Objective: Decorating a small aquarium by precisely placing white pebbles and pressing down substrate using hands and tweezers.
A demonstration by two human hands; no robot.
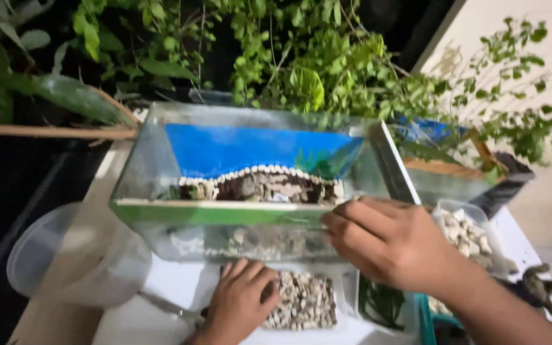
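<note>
A glass aquarium tank (161, 166) with a blue back panel and a stone arch inside stands on a white table. My right hand (391, 243) rests on the tank's near glass wall at its right corner, fingers curled against the rim. My left hand (241, 303) lies lower, palm down, over a shallow tray of small pale pebbles (305, 300) in front of the tank. Whether it grips pebbles I cannot tell.
A clear plastic tub (52, 262) sits at the left. A clear container of white stones (464, 233) stands at the right, and a box with green plants (381, 303) lies beside the pebble tray. Leafy plants (308, 70) crowd behind the tank.
</note>
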